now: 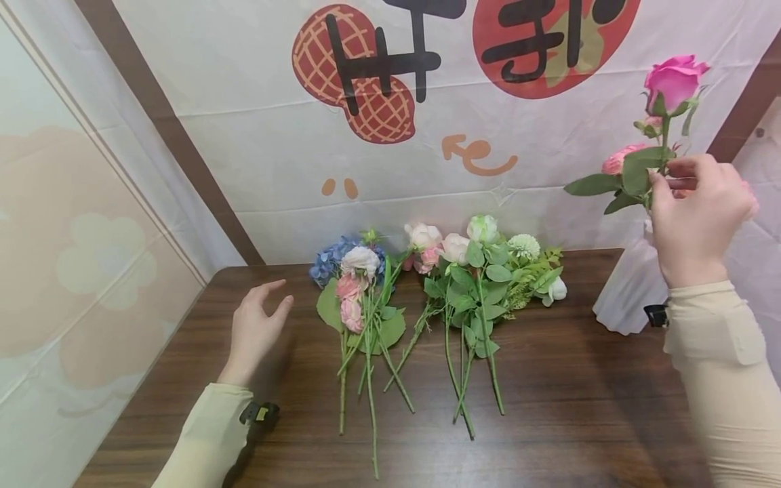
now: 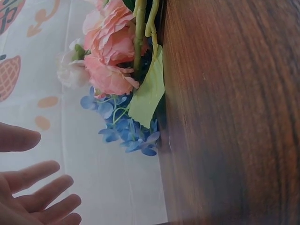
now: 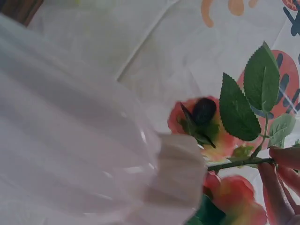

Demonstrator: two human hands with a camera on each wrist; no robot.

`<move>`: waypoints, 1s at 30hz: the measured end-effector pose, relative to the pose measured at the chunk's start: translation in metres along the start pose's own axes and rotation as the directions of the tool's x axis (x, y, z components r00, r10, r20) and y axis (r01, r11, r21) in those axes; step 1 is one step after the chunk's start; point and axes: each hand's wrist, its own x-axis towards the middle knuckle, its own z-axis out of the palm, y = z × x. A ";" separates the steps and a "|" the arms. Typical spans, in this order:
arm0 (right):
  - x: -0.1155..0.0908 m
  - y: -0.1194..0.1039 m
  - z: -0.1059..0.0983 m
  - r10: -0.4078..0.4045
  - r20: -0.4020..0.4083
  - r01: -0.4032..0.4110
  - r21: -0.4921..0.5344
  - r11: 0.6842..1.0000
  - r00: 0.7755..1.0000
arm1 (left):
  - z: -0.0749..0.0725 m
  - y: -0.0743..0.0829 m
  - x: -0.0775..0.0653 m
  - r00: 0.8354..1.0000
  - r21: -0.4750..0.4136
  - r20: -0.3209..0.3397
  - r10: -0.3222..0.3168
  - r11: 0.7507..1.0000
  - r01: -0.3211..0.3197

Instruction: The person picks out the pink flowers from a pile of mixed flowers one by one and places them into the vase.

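Observation:
My right hand (image 1: 702,210) pinches the green stem of a bright pink rose (image 1: 674,83) above a white ribbed vase (image 1: 631,288) at the table's right end. In the right wrist view, the stem (image 3: 239,163) runs from my fingertips to the mouth of the vase (image 3: 173,178). Coral-pink flowers (image 3: 201,123) stand at that mouth, close to the stem. My left hand (image 1: 256,329) hangs at the left with fingers spread, holding nothing. Nearest to it lie a blue hydrangea (image 1: 329,261) and pink flowers (image 1: 350,305), also seen in the left wrist view.
Several loose stems with pale pink roses (image 1: 423,236), a white-green rose (image 1: 483,229), a round pale green bloom (image 1: 523,247) and leaves lie across the middle of the brown wooden table (image 1: 549,407). A printed cloth (image 1: 244,156) hangs right behind the table.

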 end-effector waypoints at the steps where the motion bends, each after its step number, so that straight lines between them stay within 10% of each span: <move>1: 0.002 0.001 -0.001 0.001 0.001 -0.001 0.000 1.000 1.000 | 0.000 0.000 0.000 1.000 -0.001 0.001 -0.003 1.000 0.003; 15: 0.026 -0.007 -0.016 0.205 -0.015 -0.201 0.132 0.971 0.979 | 0.000 0.002 0.002 1.000 0.003 -0.012 0.005 1.000 -0.005; 30: 0.010 0.007 -0.006 0.064 0.033 -0.062 -0.061 0.996 0.997 | 0.000 -0.001 0.000 1.000 0.003 -0.013 -0.005 1.000 0.005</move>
